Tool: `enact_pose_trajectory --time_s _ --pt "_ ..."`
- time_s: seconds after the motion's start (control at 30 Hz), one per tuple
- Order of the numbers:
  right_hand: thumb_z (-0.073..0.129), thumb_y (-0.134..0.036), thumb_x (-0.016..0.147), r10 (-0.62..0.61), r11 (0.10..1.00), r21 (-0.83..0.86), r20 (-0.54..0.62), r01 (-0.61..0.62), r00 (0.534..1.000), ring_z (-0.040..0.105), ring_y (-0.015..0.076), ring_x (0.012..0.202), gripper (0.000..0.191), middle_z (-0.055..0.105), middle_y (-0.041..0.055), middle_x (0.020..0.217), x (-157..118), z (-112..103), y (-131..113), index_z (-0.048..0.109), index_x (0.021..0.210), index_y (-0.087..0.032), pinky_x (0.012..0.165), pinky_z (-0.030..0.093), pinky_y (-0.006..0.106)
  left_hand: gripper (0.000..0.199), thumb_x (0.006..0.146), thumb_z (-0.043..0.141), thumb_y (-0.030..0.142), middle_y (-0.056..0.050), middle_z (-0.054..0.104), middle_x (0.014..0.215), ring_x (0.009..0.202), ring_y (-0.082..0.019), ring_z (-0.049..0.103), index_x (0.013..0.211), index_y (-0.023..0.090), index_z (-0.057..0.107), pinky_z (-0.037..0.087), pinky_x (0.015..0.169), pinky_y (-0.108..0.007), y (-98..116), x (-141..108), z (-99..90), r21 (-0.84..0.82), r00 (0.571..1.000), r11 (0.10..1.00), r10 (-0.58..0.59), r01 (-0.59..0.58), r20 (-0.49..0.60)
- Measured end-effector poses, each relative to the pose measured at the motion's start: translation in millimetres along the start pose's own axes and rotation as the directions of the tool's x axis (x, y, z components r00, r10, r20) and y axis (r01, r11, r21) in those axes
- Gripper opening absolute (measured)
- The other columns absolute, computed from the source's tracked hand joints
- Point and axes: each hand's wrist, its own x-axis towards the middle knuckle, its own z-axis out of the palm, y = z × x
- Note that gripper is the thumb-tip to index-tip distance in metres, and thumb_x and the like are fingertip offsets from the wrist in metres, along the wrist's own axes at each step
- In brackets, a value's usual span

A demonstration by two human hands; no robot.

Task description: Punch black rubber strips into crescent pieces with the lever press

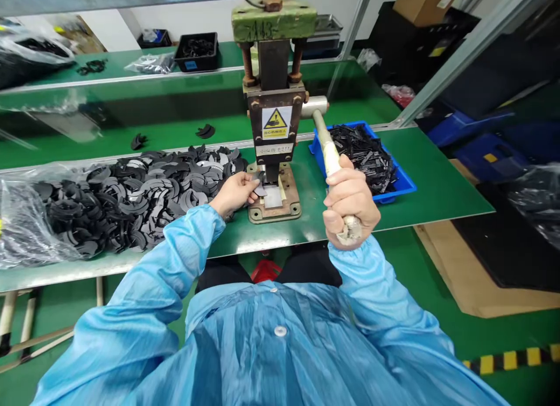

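Observation:
My left hand pinches a curved black plastic part at the base of a hand-lever press, close under its ram. Part of the piece is hidden by my fingers and the ram. My right hand is wrapped round the taped end of the press lever, which slopes up to its silver hub. To the left lies a large heap of the same curved black parts. A blue bin full of narrow black pieces stands right of the press.
A clear plastic bag lies at the heap's left end. Two loose curved pieces rest on the green surface behind. At the back stands a black tray with dark parts. A metal frame post slants at the right.

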Motion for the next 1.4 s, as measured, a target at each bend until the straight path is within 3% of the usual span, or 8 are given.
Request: enact_pose_trajectory --time_s 0.53,0.73,0.9,1.0,1.07,1.13,1.27,1.4 --pt "0.072 -0.037 0.093 0.018 1.0 -0.006 -0.059 -0.019 0.998 0.07 0.0208 0.096 0.024 0.061 -0.0029 0.073 0 6 -5 0.057 0.077 -0.027 0.122 0.052 0.066 0.024 0.092 0.082 0.016 0.006 0.056 0.057 0.042 -0.012 0.054 0.09 0.021 0.059 0.042 0.043 -0.022 19 30 8.8 0.161 0.988 0.983 -0.104 0.085 0.113" --pt "0.074 -0.037 0.095 -0.004 1.0 0.011 -0.011 0.004 1.0 0.071 0.0205 0.099 0.026 0.063 -0.0034 0.075 -1 2 -2 0.059 0.077 -0.026 0.124 0.052 0.067 0.024 0.094 0.08 0.02 0.004 0.06 0.058 0.044 -0.009 0.057 0.091 0.021 0.057 0.047 0.045 -0.018 21 20 16.1 0.055 0.982 0.99 -0.14 0.134 0.129" --pt "0.076 -0.038 0.095 -0.026 1.0 -0.004 0.006 0.026 1.0 0.071 0.0208 0.1 0.029 0.064 -0.0035 0.078 1 -1 -1 0.06 0.076 -0.025 0.121 0.053 0.068 0.031 0.085 0.09 0.033 -0.011 0.079 0.104 0.076 -0.016 0.075 0.104 0.016 0.071 0.061 0.062 -0.025 28 -19 -33.7 -0.142 0.969 0.988 0.086 -0.053 0.233" --pt "0.077 -0.04 0.095 -0.023 1.0 0.001 -0.022 0.023 0.999 0.071 0.0208 0.098 0.033 0.063 -0.0037 0.076 1 1 1 0.058 0.074 -0.025 0.12 0.053 0.07 0.043 0.086 0.088 0.046 -0.009 0.079 0.109 0.078 -0.015 0.071 0.115 0.018 0.076 0.056 0.064 -0.024 18 -54 -92.4 -0.018 0.973 0.973 0.23 -0.23 -0.008" --pt "0.078 -0.043 0.095 -0.022 1.0 0.006 -0.054 0.023 0.998 0.071 0.0206 0.096 0.036 0.062 -0.004 0.074 1 4 3 0.057 0.072 -0.024 0.119 0.054 0.07 0.041 0.09 0.084 0.05 -0.007 0.078 0.102 0.079 -0.016 0.068 0.116 0.019 0.077 0.055 0.068 -0.026 0 -79 -126.1 0.211 0.929 0.938 0.317 -0.277 -0.192" --pt "0.078 -0.045 0.094 -0.032 0.999 0.002 -0.09 0.032 0.995 0.071 0.0197 0.094 0.039 0.06 -0.0044 0.072 1 7 5 0.055 0.069 -0.024 0.117 0.055 0.069 0.039 0.093 0.079 0.051 -0.007 0.077 0.101 0.083 -0.018 0.068 0.115 0.019 0.078 0.056 0.076 -0.03 -25 -103 -147.0 0.461 0.883 0.85 0.399 -0.255 -0.247" --pt "0.078 -0.045 0.093 -0.047 0.999 0.009 -0.151 0.049 0.987 0.07 0.0175 0.091 0.045 0.058 -0.0049 0.068 2 14 8 0.051 0.065 -0.023 0.116 0.056 0.066 0.039 0.1 0.07 0.051 -0.012 0.078 0.118 0.11 -0.028 0.07 0.123 0.021 0.078 0.055 0.099 -0.042 -69 -125 -150.0 0.763 0.865 0.592 0.494 -0.259 -0.09" --pt "0.08 -0.046 0.091 -0.046 0.999 0.006 -0.172 0.047 0.984 0.07 0.0169 0.089 0.049 0.058 -0.0048 0.066 3 16 7 0.049 0.063 -0.022 0.114 0.057 0.065 0.047 0.104 0.065 0.053 -0.015 0.074 0.138 0.13 -0.035 0.064 0.139 0.022 0.072 0.047 0.114 -0.05 -82 -111 -130.5 0.855 0.853 0.432 0.522 -0.287 0.023"
